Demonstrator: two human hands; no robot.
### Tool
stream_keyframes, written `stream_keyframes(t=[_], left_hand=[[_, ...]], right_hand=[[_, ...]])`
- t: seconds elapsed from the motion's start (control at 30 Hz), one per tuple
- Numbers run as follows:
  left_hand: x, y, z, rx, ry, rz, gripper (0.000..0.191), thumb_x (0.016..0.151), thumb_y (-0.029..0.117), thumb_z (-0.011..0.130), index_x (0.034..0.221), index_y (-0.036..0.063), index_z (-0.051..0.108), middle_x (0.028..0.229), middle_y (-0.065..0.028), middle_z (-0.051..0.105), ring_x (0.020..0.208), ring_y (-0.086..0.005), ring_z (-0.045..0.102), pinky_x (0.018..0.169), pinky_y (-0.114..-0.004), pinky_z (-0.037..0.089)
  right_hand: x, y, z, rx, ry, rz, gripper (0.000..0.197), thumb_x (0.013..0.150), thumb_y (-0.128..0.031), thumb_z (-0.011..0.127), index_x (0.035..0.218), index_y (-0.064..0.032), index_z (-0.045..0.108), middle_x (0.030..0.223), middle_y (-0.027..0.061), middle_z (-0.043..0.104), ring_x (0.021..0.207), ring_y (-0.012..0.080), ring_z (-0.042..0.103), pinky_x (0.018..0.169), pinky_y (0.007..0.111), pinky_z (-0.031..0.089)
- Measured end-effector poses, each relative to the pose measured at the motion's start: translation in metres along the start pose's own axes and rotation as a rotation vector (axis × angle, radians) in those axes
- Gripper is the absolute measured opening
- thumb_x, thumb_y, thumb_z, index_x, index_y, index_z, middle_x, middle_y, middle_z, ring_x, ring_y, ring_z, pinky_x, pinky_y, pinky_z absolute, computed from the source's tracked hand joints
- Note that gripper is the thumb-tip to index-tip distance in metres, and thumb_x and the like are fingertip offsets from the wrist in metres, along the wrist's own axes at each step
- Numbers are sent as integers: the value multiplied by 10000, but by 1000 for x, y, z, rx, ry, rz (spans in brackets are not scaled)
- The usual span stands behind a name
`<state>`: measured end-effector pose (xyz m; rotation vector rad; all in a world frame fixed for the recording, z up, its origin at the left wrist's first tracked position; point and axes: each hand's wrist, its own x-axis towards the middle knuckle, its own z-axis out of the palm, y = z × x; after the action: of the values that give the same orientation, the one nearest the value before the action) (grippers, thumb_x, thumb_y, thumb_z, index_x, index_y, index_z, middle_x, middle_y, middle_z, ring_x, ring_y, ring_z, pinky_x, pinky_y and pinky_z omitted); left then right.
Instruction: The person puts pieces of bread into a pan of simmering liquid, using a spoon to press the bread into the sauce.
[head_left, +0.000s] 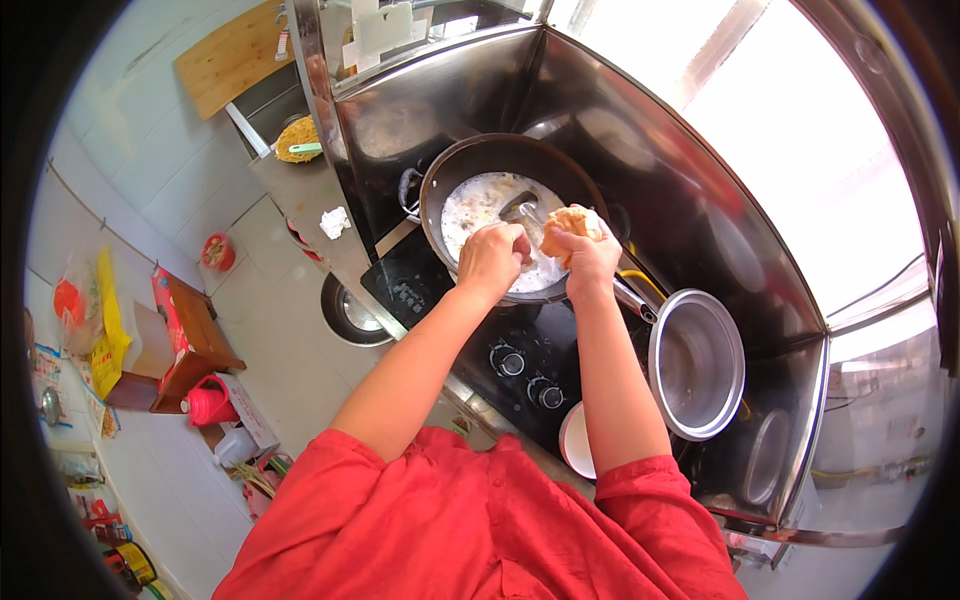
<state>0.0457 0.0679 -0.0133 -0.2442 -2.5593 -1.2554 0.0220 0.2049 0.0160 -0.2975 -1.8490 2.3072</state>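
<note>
A lump of pale orange, dough-like food (568, 227) is gripped in my right hand (591, 259), over the near right side of a wok (517, 146). My left hand (489, 259) is beside it above the wok's near rim, with the fingers curled inward. Whether the left fingers pinch a small piece cannot be seen. White, foamy liquid with bits of food (472, 206) fills the bottom of the wok. A dark ladle (520, 202) rests in the liquid, its handle partly hidden behind my hands.
A black gas stove (525, 330) with two knobs stands under the wok. An empty metal pot (694, 367) is on the right, a white bowl (577, 442) below it. Crumpled tissue (334, 223) and a bowl of yellow shreds (294, 135) lie left. Steel splash panels (637, 150) enclose the stove.
</note>
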Motion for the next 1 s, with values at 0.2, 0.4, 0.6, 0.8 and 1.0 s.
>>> stream_keyframes(t=[0.2, 0.4, 0.6, 0.8, 1.0], left_hand=[[3, 8, 9, -395, 34, -199, 137, 839, 33, 570, 951, 6, 644, 876, -104, 682, 770, -190, 662, 695, -289, 522], [6, 11, 10, -806, 62, -425, 219, 740, -8, 722, 926, -60, 618, 870, -135, 665, 739, -144, 638, 669, -255, 537], [4, 6, 2, -827, 44, -419, 143, 761, -2, 700, 883, -51, 643, 761, -93, 667, 649, -108, 618, 586, -227, 501], [-6, 5, -22, -759, -170, -277, 69, 773, 3, 684, 819, -43, 658, 709, -56, 646, 601, -75, 575, 548, -217, 471], [-12, -5, -28, -548, -173, -154, 70, 776, -16, 641, 832, -28, 680, 737, -77, 669, 686, -118, 629, 637, -249, 501]], right_hand=[[-3, 6, 5, 118, 27, 39, 423, 647, 121, 710, 1042, 11, 604, 933, 89, 647, 820, 174, 636, 732, 282, 514], [-14, 6, 16, 187, 0, 8, 438, 638, 153, 690, 1045, 25, 593, 938, 93, 644, 835, 182, 639, 754, 281, 519], [-12, 11, 28, 113, 69, -58, 411, 615, 165, 667, 994, 18, 610, 918, 80, 644, 813, 169, 634, 744, 289, 524], [10, 17, 25, 43, 151, -125, 381, 599, 171, 626, 947, 17, 622, 879, 65, 642, 788, 162, 628, 733, 291, 524], [24, 11, 15, 53, 208, -105, 379, 589, 163, 610, 939, 17, 614, 874, 74, 641, 774, 182, 637, 724, 306, 529]])
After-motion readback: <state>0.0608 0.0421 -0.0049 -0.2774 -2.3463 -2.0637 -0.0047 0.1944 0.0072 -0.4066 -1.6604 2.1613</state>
